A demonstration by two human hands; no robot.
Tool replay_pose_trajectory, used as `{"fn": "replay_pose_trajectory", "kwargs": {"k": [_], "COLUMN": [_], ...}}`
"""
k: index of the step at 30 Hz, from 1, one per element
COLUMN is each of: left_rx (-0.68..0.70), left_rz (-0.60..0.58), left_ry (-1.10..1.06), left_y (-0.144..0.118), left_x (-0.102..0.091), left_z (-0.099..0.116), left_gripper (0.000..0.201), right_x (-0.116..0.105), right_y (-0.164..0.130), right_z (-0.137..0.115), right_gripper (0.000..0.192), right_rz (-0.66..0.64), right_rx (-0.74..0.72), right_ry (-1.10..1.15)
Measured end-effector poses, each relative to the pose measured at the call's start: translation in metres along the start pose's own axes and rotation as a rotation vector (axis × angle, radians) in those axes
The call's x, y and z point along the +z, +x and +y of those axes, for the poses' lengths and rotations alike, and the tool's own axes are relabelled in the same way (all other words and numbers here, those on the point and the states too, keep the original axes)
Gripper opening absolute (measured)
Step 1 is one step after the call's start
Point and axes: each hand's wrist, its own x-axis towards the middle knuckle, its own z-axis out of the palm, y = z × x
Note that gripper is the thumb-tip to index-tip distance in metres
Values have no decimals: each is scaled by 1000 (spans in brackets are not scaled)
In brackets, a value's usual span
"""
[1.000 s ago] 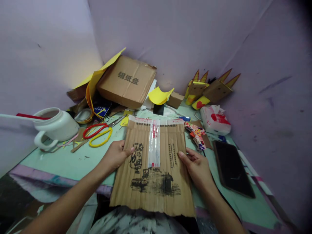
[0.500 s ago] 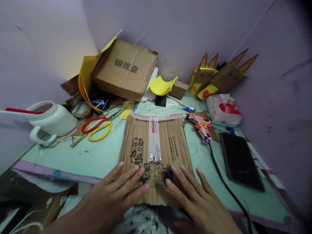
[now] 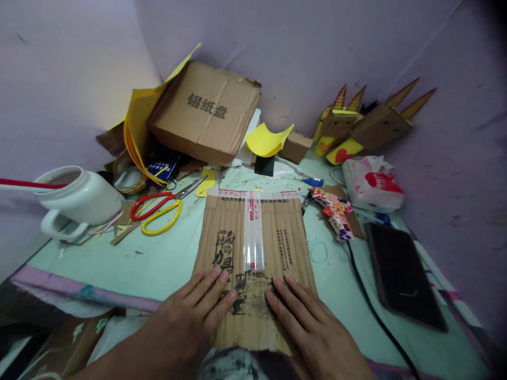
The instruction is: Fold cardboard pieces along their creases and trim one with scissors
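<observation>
A: Where is the cardboard [image 3: 252, 290]?
B: At the near edge of the desk [image 3: 154, 264], print facing up, a shiny strip [image 3: 253, 232] down its upper middle.
A: And the hands?
B: Left hand [image 3: 194, 314] and right hand [image 3: 312, 322] rest flat on its lower part, fingers extended, gripping nothing. Scissors [image 3: 176, 202] lie left, a phone [image 3: 404, 274] right.

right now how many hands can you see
2: the left hand on the lower left of the printed cardboard, the right hand on its lower right.
</observation>
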Motion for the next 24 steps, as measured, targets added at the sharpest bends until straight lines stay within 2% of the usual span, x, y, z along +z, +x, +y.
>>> {"fn": "replay_pose_trajectory", "kwargs": {"k": [3,6,12,14,16,18,20,22,24], "left_rx": [67,108,31,-1,-37,-73,-68,-31,-12], "left_rz": [-31,-30,-28,-63,-152,-183,-144,-47,74], "left_ry": [-18,-36,-264,-346,-422,-465,-450,-392,-338], "left_y": [9,12,9,13,18,22,22,16,7], "left_x": [-20,-31,-22,-22,-26,-31,-31,-26,-15], "left_z": [-7,-13,-18,-22,-26,-30,-30,-26,-22], "left_gripper": [67,60,50,51,51,43,39,41,45], "right_x": [-1,0,-9,-17,-25,-34,-38,-36,-28], "right_y": [1,-2,5,14,25,33,33,21,2], "right_z": [1,1,11,18,24,27,28,27,28], "right_gripper": [62,60,55,51,41,28,22,22,37], "right_rz": [9,40,59,-24,-182,-334,-379,-296,-180], "right_rx": [-20,-15,-37,16,118,223,257,180,60], "right_ry": [2,0,139,260,399,490,528,499,413]}}
